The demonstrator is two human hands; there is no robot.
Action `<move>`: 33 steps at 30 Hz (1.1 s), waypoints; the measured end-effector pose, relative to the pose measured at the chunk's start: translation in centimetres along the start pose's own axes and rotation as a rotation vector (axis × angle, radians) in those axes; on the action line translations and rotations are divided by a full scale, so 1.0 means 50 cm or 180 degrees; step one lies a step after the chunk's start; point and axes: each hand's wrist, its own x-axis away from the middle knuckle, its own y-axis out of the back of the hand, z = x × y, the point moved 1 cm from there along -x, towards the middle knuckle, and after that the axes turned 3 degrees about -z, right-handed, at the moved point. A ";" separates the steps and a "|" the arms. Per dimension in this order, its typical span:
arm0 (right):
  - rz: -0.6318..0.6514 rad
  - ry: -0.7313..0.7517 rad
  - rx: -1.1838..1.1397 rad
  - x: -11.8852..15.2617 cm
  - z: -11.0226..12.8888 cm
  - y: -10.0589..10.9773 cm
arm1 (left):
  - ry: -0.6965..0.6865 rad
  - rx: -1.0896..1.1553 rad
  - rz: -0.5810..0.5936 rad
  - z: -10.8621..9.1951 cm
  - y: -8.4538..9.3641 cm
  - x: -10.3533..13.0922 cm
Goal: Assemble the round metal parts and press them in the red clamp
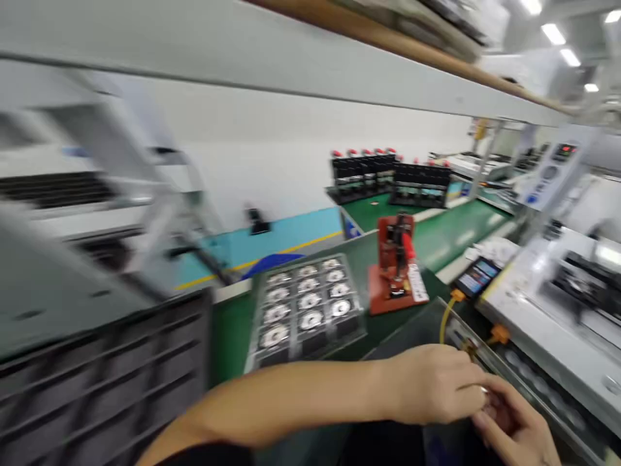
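My left hand (434, 383) is closed, its arm stretched across the bottom of the view from the left. Against it, at the lower right, my right hand (517, 421) has its fingers curled, thumb close to the fingertips. A small shiny piece (484, 390) shows where the hands meet; its kind cannot be made out, and the fingers hide most of it. Beyond the hands stands a red-brown clamp fixture (381, 285) with a red handle. Left of that lies a clear tray (359, 330) with several round metallic parts in its pockets.
A grey compartment tray (206, 362) lies at the lower left. To the right are a phone-like device (478, 278) with a yellow cable and a white machine (528, 291). Black racks (420, 184) with red knobs stand further back. A grey beam (291, 61) crosses overhead. The left side is blurred.
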 end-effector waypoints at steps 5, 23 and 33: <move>-0.0308 -0.0022 -0.0269 0.017 0.042 0.048 | 0.0038 0.0577 -0.0250 -0.016 -0.045 -0.067; -0.2794 0.0425 0.1700 0.159 0.094 0.462 | 0.1392 0.1359 0.1059 0.352 -0.252 -0.550; -0.2532 0.0802 0.2242 0.025 0.154 0.505 | 0.1440 0.1676 0.1366 0.400 -0.284 -0.567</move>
